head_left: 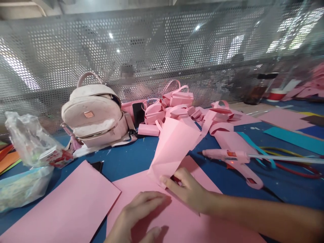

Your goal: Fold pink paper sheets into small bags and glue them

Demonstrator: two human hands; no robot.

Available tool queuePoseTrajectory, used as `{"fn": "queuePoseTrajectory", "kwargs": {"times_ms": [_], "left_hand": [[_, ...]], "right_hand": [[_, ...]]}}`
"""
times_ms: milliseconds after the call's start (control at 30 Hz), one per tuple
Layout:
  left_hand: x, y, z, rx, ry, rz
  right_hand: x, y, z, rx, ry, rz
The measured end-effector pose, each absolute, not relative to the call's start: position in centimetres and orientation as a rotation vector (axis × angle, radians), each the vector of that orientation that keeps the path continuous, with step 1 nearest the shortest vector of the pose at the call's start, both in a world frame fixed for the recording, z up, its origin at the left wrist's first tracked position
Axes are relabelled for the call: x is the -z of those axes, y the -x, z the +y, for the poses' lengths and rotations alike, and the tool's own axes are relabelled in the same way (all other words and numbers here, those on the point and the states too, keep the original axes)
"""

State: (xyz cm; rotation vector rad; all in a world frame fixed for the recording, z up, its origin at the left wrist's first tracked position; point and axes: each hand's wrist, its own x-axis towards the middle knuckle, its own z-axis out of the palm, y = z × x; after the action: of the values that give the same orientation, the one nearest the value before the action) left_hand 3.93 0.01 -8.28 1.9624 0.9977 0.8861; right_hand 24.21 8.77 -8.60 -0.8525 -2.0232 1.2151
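Observation:
My right hand (188,190) comes in from the right, its thumb and fingers closed on the lower end of a folded piece of pink paper (174,141). The piece stands up tilted and a little blurred. Something dark red shows between the fingers; its kind is mostly hidden. My left hand (136,214) lies low in the view, holding nothing, thumb and fingers apart over a large pink paper sheet (146,180). Another pink sheet (68,206) lies to its left. A pink hot glue gun (231,162) rests on its side right of my right hand.
A pale backpack (97,116) stands at the back left. Behind my right hand are heaped pink paper baskets (174,101). Plastic bags (27,138) are at far left. Teal strips (296,138) and cords (298,165) lie right. A perforated metal panel (152,44) rises behind the blue table (116,160).

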Motion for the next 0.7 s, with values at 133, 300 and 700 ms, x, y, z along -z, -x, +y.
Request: {"fn": "queuePoseTrajectory", "kwargs": {"times_ms": [133,300,700], "left_hand": [[8.3,-3.6,-0.1,-0.948,-2.000,1.047],[8.1,-2.5,0.1,-1.070,-2.157,1.045],[9.0,-2.9,-0.4,-1.355,-2.014,1.337]], "right_hand": [[8.6,-24.2,8.7,-1.191,0.872,-2.034],[9.2,-24.4,9.0,-1.197,0.895,-2.042],[10.1,-24.3,9.1,-1.255,0.917,-2.007]]}}
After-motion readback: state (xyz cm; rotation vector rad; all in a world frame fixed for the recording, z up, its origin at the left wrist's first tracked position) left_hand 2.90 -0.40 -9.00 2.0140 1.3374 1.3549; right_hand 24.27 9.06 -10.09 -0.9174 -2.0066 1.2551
